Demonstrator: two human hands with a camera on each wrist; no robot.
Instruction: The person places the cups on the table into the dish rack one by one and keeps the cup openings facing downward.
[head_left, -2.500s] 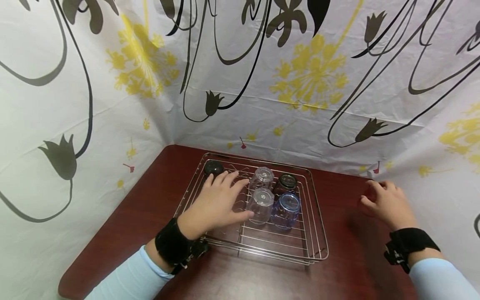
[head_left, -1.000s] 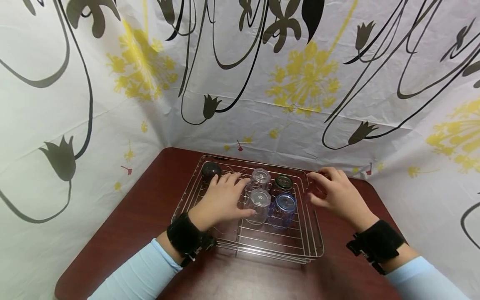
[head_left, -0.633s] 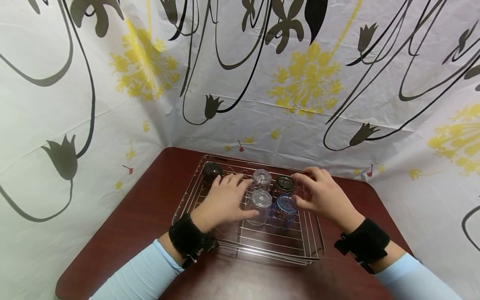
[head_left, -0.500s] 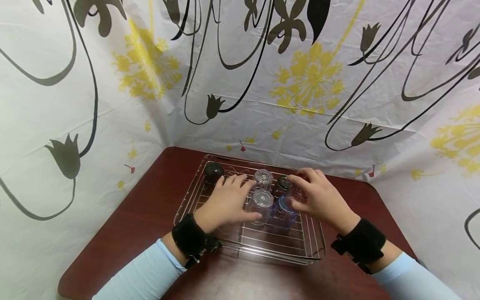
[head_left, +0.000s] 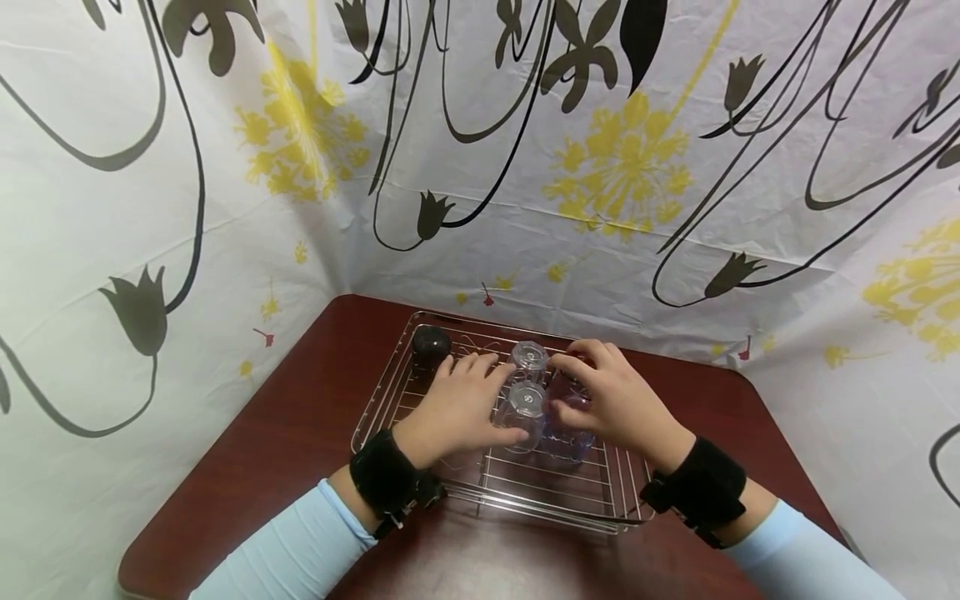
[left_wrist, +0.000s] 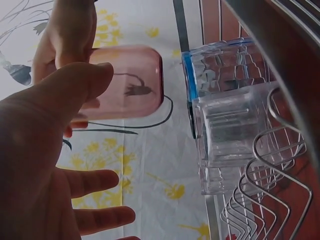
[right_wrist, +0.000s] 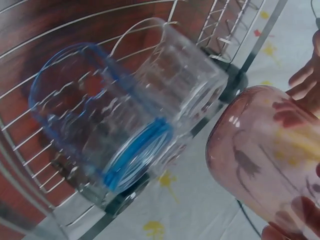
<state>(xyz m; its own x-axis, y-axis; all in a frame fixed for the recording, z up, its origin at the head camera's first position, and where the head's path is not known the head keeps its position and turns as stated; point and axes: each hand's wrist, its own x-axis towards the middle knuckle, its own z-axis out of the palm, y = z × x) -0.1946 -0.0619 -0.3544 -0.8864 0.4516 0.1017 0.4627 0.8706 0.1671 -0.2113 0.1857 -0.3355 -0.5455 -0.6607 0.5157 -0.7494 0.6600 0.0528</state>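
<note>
My right hand (head_left: 618, 400) grips a pink see-through glass (right_wrist: 260, 145) by its sides, fingers and thumb curled round it. It hangs above the blue glass (right_wrist: 135, 155), which stands upside down on the wire rack (head_left: 480, 500). To the left of the blue glass is an upturned clear glass (head_left: 527, 400), and behind that one is a second clear glass (head_left: 529, 357). A dark green glass at the back is mostly hidden by my right hand. My left hand (head_left: 459, 408) hovers over the rack's left half with relaxed, spread fingers, its thumb overlapping the nearer clear glass.
A dark rounded object (head_left: 431, 342) stands in the rack's back left corner. Wavy wire dividers (left_wrist: 265, 170) run along the left part. The rack sits on a reddish-brown table (head_left: 247, 492), with a patterned cloth (head_left: 480, 267) hanging behind and at both sides.
My right hand has come left from beyond the rack's right side with the pink glass, to above the blue and dark green glasses. My left hand stays nearly in place.
</note>
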